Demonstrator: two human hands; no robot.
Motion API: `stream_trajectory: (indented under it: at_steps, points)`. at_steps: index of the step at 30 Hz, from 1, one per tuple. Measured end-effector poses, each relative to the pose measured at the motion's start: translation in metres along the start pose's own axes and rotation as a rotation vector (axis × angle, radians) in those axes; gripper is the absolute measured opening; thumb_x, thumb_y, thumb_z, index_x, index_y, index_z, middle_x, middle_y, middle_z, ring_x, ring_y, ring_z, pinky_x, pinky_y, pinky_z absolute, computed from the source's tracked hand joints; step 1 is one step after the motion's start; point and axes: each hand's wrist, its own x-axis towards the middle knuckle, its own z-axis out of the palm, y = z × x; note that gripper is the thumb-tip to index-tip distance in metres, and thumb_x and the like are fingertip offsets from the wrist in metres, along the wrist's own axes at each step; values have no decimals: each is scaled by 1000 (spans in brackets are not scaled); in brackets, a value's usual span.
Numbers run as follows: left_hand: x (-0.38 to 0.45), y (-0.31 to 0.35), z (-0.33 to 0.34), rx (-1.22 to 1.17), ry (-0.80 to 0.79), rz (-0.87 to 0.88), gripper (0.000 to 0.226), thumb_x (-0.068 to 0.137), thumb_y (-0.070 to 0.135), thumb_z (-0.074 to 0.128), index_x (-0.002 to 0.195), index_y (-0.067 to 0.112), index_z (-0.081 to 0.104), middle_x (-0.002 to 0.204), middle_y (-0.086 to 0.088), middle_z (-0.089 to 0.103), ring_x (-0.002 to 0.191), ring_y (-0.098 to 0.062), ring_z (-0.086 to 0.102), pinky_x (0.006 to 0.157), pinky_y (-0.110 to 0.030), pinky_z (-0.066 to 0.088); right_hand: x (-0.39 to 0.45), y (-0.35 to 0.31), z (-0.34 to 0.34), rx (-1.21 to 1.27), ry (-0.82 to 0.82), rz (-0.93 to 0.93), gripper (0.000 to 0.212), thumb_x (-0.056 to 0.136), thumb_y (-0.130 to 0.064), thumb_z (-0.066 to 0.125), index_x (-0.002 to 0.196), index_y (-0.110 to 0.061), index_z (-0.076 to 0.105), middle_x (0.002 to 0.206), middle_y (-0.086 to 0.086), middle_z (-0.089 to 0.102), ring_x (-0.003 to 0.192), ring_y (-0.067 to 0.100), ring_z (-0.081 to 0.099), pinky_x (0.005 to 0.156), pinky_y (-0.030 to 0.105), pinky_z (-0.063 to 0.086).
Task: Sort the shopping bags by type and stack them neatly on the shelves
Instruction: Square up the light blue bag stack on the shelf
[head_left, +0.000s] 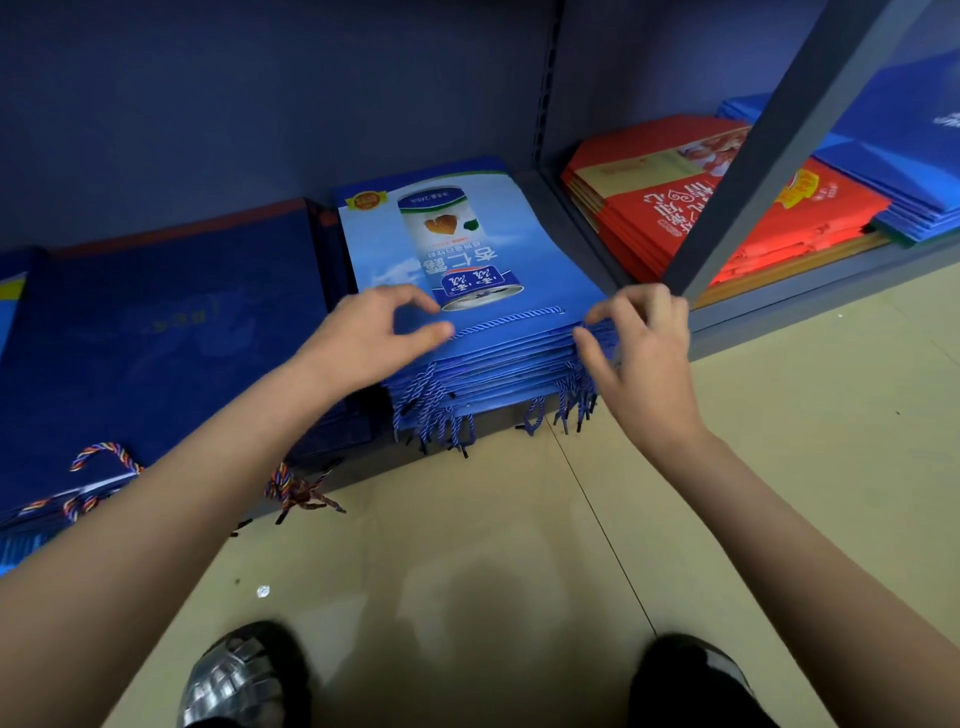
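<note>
Bottom shelf (571, 218), head view. The stack of light blue bags (483, 291) lies flat on it, can picture on the top bag, rope handles (441, 415) hanging over the front edge toward me. My hands sit at the stack's two near corners, apart, with the stack between them. Left hand (371, 332) rests on the top bag at the near-left corner, fingers loosely curved, thumb stretched along the front edge; it grips nothing that I can see. Right hand (641, 348) is at the near-right corner, fingertips curled down onto the top edge and thumb pressed against the side of the pile, so it pinches the bag edges there. Dark blue bags (171, 322) lie just left of the stack, touching or nearly so. Red bags (670, 208) sit in the next bay to the right, beyond the grey upright (769, 150). My shoes (244, 675) show on the beige floor (519, 519) below.
</note>
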Motion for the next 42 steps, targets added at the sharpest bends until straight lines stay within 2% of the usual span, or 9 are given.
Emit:
stream_trajectory:
  at_steps: [2,5,11,21,26,30,33,39,42]
  points:
    - [-2,-10,-5,-2,12,6,20,93,16,54,108,19,66,102,4,62,104,-17,57,77,-13,32,3,-19,7,81,-31,-54,23,87,-26,57,97,-6,63,101,12,53,97,30,50,82,43,44]
    - [-2,-22,-7,36,-159,37,32,90,2,52,114,19,63,115,2,58,107,-16,52,85,-15,33,-12,-49,26,225,-172,-19,22,87,-27,61,97,-7,61,93,7,60,90,26,55,80,42,46]
    - [-3,-27,-13,18,-343,41,46,83,9,67,124,24,53,128,-3,46,120,-17,43,96,-24,34,-39,-83,53,426,-268,395,36,80,-48,67,85,-17,48,81,-4,66,89,25,61,87,43,44]
    - [-12,-29,9,309,-124,164,56,76,27,73,123,25,43,125,2,41,110,-14,34,95,-37,40,-35,-116,70,580,-243,693,48,75,-46,72,83,-20,32,65,-6,61,84,27,62,89,48,44]
    - [-14,-33,6,315,-154,166,66,75,26,76,129,29,38,132,7,34,119,-12,28,94,-33,39,-34,-86,64,462,-251,606,35,80,-14,67,64,-25,38,62,-7,56,69,22,59,77,36,48]
    - [-15,-27,8,360,-159,152,72,77,27,75,134,29,31,137,4,30,123,-17,26,98,-37,38,-36,-48,40,391,-395,476,28,80,-15,71,63,-22,50,62,-7,57,62,11,56,65,22,43]
    - [-13,-21,13,455,-204,113,93,78,27,73,146,35,11,148,0,15,133,-27,16,105,-44,35,-32,-27,12,342,-270,324,14,83,-18,69,74,-12,59,66,-5,60,63,7,56,59,9,39]
    - [-3,-10,18,605,-339,-50,113,78,17,74,146,37,-14,157,-4,-5,141,-38,4,103,-48,40,-5,-19,0,124,-98,100,21,84,-15,65,104,-8,59,106,4,52,104,21,45,87,23,35]
    - [1,-11,14,622,-351,-49,111,79,16,72,145,40,-14,158,-4,-2,142,-37,8,102,-47,42,-11,-19,9,167,-55,131,11,84,-12,65,94,-8,64,98,3,49,96,19,48,82,18,34]
